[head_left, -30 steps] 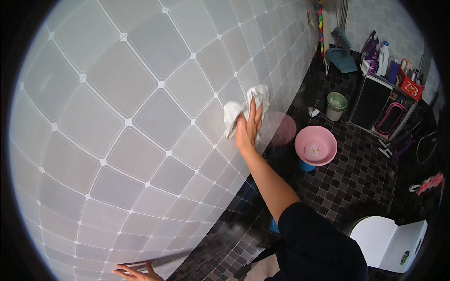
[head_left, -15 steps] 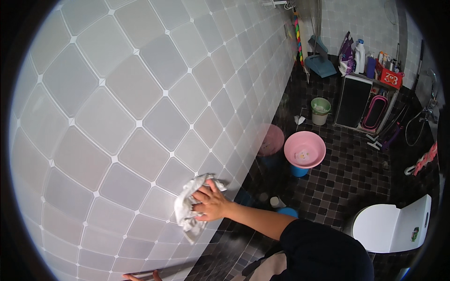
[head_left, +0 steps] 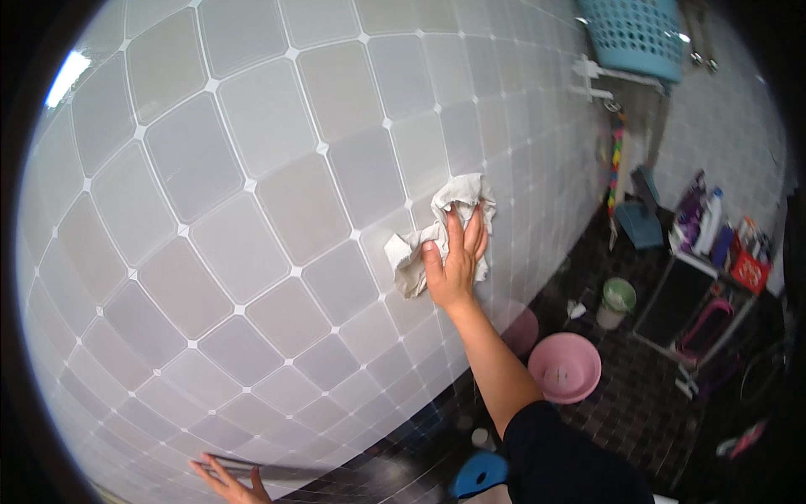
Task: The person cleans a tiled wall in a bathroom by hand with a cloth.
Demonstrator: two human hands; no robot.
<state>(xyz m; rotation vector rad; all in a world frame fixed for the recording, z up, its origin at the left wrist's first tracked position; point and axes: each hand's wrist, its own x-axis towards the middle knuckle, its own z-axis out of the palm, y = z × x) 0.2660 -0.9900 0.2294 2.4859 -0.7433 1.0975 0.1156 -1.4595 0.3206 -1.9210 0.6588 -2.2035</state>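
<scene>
The cloth [head_left: 413,262] has swept higher, on the wall [head_left: 294,193] above-left of the pink basin [head_left: 567,353], pressed under the right hand [head_left: 456,267]; left hand [head_left: 232,485] spread wide, farther left (bunched folds could slip if pressing eases).

Can make out bold white characters on the red basket [head_left: 750,270], atop the cabinet [head_left: 670,294] near its right edge; cannot read the tiny marks inside the pink basin [head_left: 579,344].
</scene>
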